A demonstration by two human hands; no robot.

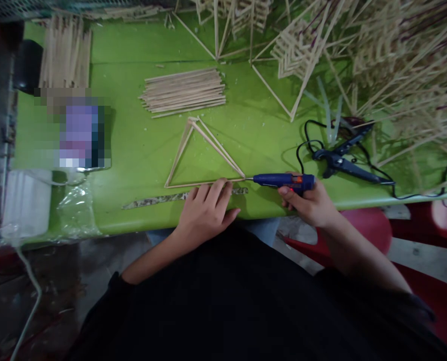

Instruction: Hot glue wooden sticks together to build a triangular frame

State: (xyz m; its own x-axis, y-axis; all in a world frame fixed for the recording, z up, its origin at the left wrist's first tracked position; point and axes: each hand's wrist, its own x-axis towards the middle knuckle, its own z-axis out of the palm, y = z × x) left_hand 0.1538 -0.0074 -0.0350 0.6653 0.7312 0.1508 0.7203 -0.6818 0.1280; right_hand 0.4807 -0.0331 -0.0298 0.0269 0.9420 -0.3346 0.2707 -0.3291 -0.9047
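Note:
A triangle frame of thin wooden sticks [216, 143] lies on the green table, with doubled sticks on its two slanting sides. My left hand [206, 205] rests palm down at the frame's bottom stick, fingertips on or beside it and thumb spread away. Under those fingers, a mottled flat strip [154, 200] runs partly hidden. In my right hand [309, 203] is a blue glue gun [276, 179], lying sideways with a small red light showing. Its metal nozzle touches, or nearly touches, the frame's lower right corner.
Beyond the frame lies a stick bundle [184, 93]; another bundle [66, 52] is far left. Black-handled cutters [338, 163] and a dark cable sit right of the glue gun. Stick structures [407, 75] crowd the back right. A white container [27, 203] stands at the left edge.

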